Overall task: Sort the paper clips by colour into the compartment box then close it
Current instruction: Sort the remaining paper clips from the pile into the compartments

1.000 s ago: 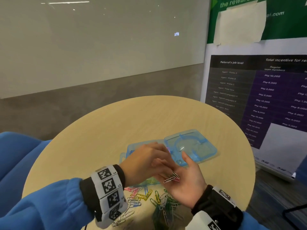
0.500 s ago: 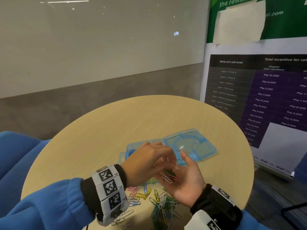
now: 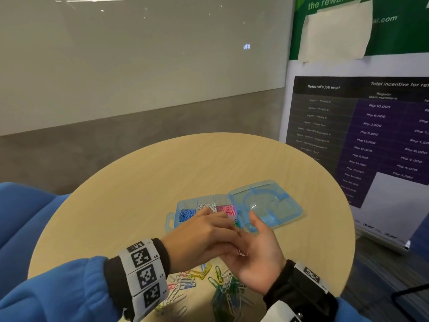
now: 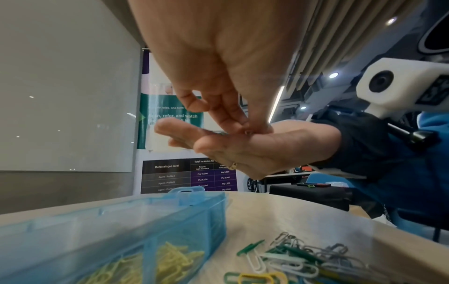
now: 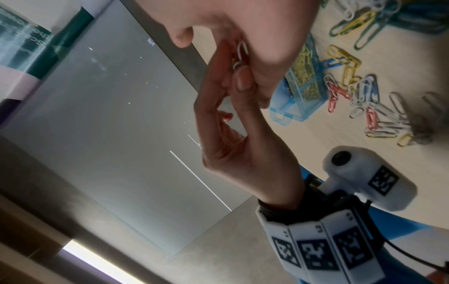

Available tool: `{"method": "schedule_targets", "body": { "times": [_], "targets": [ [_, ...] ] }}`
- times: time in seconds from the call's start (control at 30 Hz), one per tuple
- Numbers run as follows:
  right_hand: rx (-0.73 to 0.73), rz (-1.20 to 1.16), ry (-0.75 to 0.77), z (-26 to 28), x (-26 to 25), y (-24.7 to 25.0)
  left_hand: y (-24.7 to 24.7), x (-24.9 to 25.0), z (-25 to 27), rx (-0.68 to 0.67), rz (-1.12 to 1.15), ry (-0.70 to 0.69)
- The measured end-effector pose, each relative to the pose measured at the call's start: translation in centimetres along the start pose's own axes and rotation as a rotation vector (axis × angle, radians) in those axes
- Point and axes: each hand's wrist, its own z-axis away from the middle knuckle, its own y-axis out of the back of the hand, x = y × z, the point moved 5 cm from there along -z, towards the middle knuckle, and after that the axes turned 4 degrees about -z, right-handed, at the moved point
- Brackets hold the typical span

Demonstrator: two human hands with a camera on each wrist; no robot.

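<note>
My right hand [image 3: 256, 248] lies palm up above the table, with a few paper clips [image 3: 242, 253] resting in it. My left hand [image 3: 238, 248] reaches over it and pinches one of those clips; the pinch shows in the left wrist view [image 4: 248, 129] and the clips [image 5: 241, 54] in the right wrist view. Behind the hands sits the open blue compartment box [image 3: 172, 223] with blue clips [image 3: 186, 214], white clips [image 3: 207, 206] and pink clips [image 3: 226, 209] in its far row. Yellow clips [image 4: 175, 261] fill a near compartment.
The box lid [image 3: 267, 205] lies flat open to the right. A loose pile of mixed clips [image 3: 222, 284] is spread on the round wooden table [image 3: 139, 182] under my wrists. A poster stand [image 3: 371, 135] rises beyond the table's right edge.
My left fingers have gone down into the right palm and now cover most of the clips there. Both hands have sunk slightly towards me, uncovering the box's far compartments.
</note>
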Motion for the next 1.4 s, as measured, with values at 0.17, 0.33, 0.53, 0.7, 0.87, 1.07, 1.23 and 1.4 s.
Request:
{"method": "schedule_targets", "body": {
  "times": [0.17,0.33,0.53,0.7,0.87,1.07,1.23,1.4],
  "targets": [
    [0.095,-0.024,0.078,-0.2,-0.5,0.9,1.4,-1.4,-0.6,0.093,0.082,0.095],
    [0.142,-0.004,0.098,-0.3,-0.8,1.1,2.8,-8.2,-1.0,0.163,0.111,0.588],
    [0.149,0.032,0.101,-0.2,-1.2,1.1,0.8,-8.8,-1.1,0.030,0.024,0.661],
    [0.115,-0.007,0.103,-0.2,-1.3,1.1,0.4,-3.1,-1.5,0.007,0.096,0.383],
    [0.044,-0.072,0.045,-0.4,-0.8,0.8,-0.4,-1.3,-1.3,-0.039,0.016,0.372],
    [-0.004,-0.104,0.068,-0.1,-1.0,0.3,0.6,-1.8,-1.6,-0.043,0.190,0.300],
    [-0.001,-0.008,0.046,0.1,-1.0,0.2,1.2,-2.6,-1.3,-0.035,0.146,0.263],
    [-0.016,0.032,0.033,0.3,-0.8,-0.3,1.3,-2.6,-1.0,-0.035,-0.088,0.211]
  ]
}}
